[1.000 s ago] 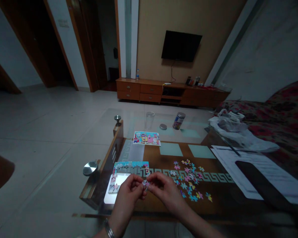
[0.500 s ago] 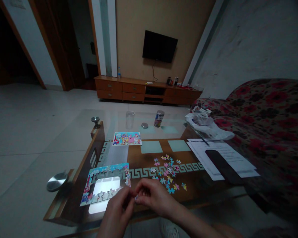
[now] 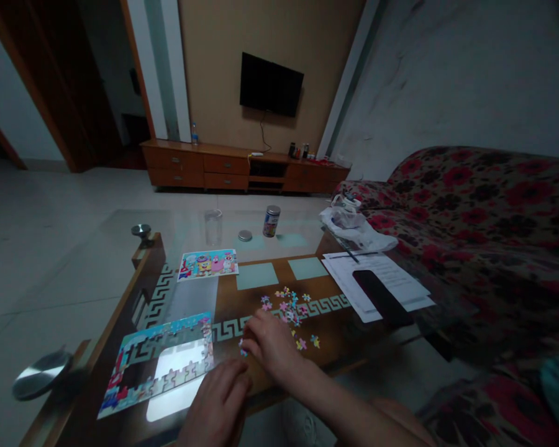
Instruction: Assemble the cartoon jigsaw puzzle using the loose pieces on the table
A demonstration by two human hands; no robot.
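My right hand (image 3: 269, 344) is over the left side of the loose jigsaw pieces (image 3: 289, 305), its fingers curled. At its fingertips shows a small puzzle piece (image 3: 243, 347), which the fingers seem to pinch. My left hand (image 3: 218, 394) is closer to me, between the right hand and the puzzle frame, with fingers bent and held together; whatever may be inside them is hidden. To its left lies the partly assembled jigsaw puzzle (image 3: 135, 338), a colourful border around an open middle. Behind it is a cartoon picture card (image 3: 208, 264).
On the glass table (image 3: 186, 223) stand a clear glass (image 3: 213, 227) and a printed tin (image 3: 271, 221), with a round lid (image 3: 245, 236) between them. At right are papers (image 3: 340, 285), a black phone (image 3: 379, 297) and a plastic bag (image 3: 354, 228). A flowered sofa (image 3: 470, 205) borders the table.
The hands have drawn apart from where they met. My right hand has reached forward over the loose pieces; my left hand stays near the puzzle frame. The view has turned right.
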